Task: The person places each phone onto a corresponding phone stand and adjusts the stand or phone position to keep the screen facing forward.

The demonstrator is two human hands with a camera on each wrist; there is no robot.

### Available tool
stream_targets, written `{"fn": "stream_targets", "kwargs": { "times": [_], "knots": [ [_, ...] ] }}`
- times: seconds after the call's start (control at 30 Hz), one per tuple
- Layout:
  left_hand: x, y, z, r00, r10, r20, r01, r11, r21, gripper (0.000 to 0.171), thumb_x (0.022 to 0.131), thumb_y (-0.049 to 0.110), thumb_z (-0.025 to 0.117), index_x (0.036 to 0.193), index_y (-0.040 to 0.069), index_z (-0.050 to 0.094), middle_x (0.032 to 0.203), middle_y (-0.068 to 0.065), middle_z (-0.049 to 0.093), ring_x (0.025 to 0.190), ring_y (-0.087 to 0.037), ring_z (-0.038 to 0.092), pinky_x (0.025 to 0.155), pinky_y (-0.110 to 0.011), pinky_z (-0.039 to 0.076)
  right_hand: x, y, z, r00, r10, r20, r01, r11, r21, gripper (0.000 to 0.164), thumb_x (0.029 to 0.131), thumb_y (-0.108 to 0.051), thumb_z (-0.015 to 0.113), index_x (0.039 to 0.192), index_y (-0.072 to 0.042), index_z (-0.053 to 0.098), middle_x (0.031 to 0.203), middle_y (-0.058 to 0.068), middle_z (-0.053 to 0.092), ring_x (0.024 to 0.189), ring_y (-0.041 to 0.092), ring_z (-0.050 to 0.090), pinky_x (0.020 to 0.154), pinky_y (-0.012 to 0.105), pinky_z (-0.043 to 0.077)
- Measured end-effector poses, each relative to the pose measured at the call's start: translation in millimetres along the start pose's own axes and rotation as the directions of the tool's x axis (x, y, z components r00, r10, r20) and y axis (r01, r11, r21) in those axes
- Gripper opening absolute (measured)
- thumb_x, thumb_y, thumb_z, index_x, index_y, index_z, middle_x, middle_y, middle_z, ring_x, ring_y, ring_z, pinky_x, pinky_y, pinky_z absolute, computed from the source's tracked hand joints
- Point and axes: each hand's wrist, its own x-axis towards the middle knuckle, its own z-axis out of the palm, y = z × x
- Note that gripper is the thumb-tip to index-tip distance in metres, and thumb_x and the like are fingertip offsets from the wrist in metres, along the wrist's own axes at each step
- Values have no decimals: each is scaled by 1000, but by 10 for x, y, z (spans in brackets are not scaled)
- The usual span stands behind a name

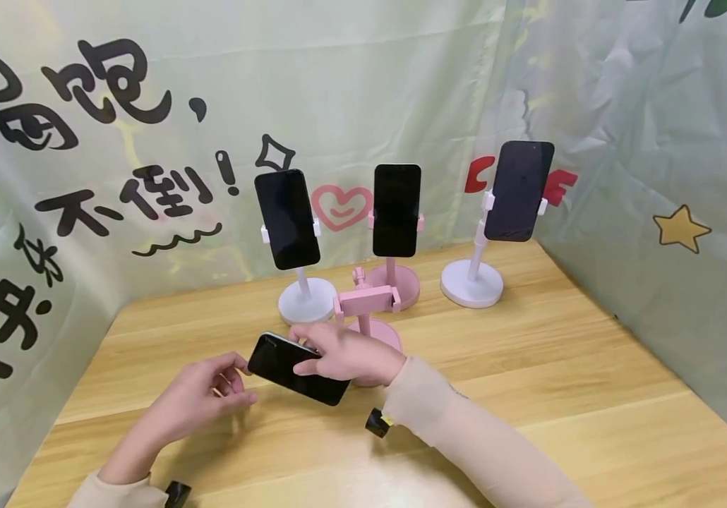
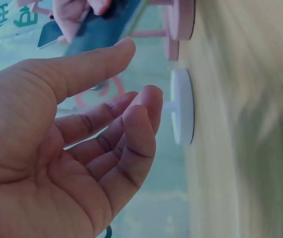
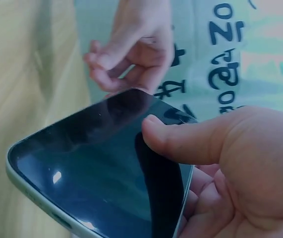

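Note:
My right hand grips a black-screened smartphone, thumb on the screen and fingers behind it, as the right wrist view shows. The smartphone is tilted, screen up, above the table. Near its far left end is my left hand, fingers loosely bent, nothing in its palm; in the left wrist view the thumb and fingertips stand apart. Just behind my right hand stands a pink phone stand with a bare clamp; its base is partly hidden by that hand.
Behind are a white stand holding a phone, a pink stand holding a phone, and a white stand holding a phone. A printed cloth hangs along the back and sides of the wooden table.

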Motion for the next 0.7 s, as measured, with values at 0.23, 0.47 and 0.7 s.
{"fn": "stream_targets", "kwargs": {
  "times": [0.23,0.47,0.7],
  "knots": [
    [-1,24,-34,1000,17,-5,-17,1000,0,31,90,27,88,112,13,70,83,7,65,75,0,65,65,-23,54,-162,-165,-108,998,-15,-56,20,996,82,19,108,-23,67,109,-16,49,78,0,42,62,12,41,59,24,34],
    [27,112,-59,1000,-6,-15,6,1000,-4,27,88,29,90,97,13,70,82,6,68,74,-2,64,64,-23,53,-221,-313,-121,996,-84,-40,90,979,181,18,108,-19,66,120,-17,52,92,-4,67,76,4,62,72,20,49],
    [26,158,-51,995,75,-64,-72,996,47,26,87,26,91,104,20,71,87,9,73,78,1,67,66,-24,57,-254,-478,-102,973,-228,-39,232,959,166,24,107,-11,66,130,-7,63,107,8,80,88,-5,71,88,17,56]
  ]
}}
